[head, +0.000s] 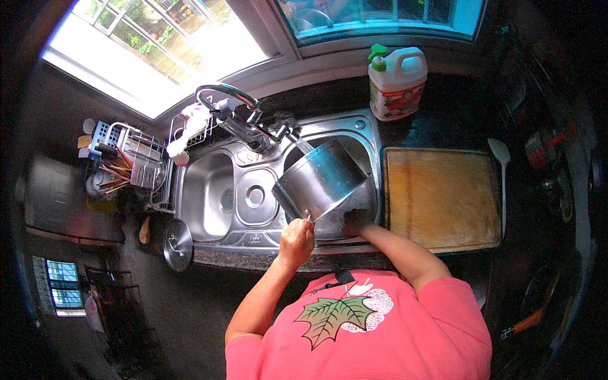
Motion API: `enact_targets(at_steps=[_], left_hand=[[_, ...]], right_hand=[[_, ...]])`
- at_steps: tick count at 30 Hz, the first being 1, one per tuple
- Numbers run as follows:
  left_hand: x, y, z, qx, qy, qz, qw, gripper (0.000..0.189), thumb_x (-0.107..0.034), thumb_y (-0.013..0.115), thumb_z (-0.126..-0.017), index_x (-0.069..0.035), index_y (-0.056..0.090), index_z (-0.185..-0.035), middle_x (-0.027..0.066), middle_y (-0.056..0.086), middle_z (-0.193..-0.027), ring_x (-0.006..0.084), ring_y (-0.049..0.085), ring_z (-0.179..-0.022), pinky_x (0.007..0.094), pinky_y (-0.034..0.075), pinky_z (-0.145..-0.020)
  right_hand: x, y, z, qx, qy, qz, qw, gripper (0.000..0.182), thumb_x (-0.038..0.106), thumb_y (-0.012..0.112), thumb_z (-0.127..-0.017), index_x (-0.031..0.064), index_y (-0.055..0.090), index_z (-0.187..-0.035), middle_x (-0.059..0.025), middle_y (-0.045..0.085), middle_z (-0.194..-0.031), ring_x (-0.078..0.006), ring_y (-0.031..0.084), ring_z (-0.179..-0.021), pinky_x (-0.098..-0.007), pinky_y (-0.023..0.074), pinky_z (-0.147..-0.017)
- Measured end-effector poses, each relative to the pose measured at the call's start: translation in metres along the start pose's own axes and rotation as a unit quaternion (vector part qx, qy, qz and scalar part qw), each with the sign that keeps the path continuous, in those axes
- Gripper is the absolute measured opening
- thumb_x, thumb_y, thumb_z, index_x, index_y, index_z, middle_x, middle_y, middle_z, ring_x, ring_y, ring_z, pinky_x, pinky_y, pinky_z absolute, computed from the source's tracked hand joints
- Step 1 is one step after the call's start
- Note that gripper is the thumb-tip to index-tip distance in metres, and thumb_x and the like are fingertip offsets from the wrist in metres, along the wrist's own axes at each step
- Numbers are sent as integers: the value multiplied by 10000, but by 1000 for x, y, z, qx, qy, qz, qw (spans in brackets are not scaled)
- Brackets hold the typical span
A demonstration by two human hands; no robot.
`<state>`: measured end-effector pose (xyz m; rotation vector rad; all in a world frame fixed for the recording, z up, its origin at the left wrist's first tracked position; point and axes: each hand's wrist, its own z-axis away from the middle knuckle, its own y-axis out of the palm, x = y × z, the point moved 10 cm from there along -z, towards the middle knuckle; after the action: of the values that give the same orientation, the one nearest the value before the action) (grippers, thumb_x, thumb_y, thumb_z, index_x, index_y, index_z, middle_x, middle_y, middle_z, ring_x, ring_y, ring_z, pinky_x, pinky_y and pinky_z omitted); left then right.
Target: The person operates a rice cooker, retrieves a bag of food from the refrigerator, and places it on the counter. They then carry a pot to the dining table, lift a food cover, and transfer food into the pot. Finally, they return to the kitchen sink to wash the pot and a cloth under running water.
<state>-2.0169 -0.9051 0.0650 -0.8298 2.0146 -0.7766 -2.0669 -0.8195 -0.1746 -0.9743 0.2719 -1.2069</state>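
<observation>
My left hand (297,242) is closed around a small metal handle of a stainless steel pot (323,178). The pot is tilted on its side over the right basin (332,230) of a double sink. Water runs from the chrome faucet (247,130) at the pot's upper side. Down in the same basin is my right hand (357,224), dark and blurred, just below the pot's right edge. Whether its fingers hold anything cannot be made out. The pot's inside is hidden from here.
To the right lie a wooden cutting board (441,199) and a white spatula (501,166). A pump-topped jug (398,85) stands behind. Leftward are the left basin (206,190), a pot lid (178,245) and a dish rack (142,161) with chopsticks (116,173).
</observation>
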Motion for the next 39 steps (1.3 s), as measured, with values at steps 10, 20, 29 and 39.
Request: enact_targets(at_steps=[10,20,29,39], left_hand=[[54,50,-29,68,-59,41,995,134,8,529,-695,-27,409,-743,158,493,-630,357,514,-622,412,399,-529],[70,71,-76,159,-7,5,987,149,-43,544,-684,-46,426,-774,149,520,-654,351,530,-646,434,411,-550],[71,82,-92,246,83,-73,963,183,-81,560,-696,-81,442,-836,124,530,-690,325,549,-633,415,426,-531],[56,79,-96,222,211,-208,929,212,-172,531,-691,-95,492,-885,38,483,-764,194,485,-773,323,360,-714]], right_hand=[[-17,-23,13,-30,80,-141,986,368,241,567,-625,50,602,-938,-194,570,-974,-323,541,-935,-396,416,-811],[-36,-83,45,-165,69,-421,889,264,216,620,-599,18,552,-761,-198,585,-732,-322,581,-735,-387,447,-634],[-45,-94,52,-238,53,-523,817,152,128,610,-612,25,540,-700,-170,588,-685,-256,581,-575,-339,447,-552],[-54,-176,93,-279,-110,-792,532,322,38,516,-644,19,448,-958,-80,553,-785,-148,550,-580,-266,473,-538]])
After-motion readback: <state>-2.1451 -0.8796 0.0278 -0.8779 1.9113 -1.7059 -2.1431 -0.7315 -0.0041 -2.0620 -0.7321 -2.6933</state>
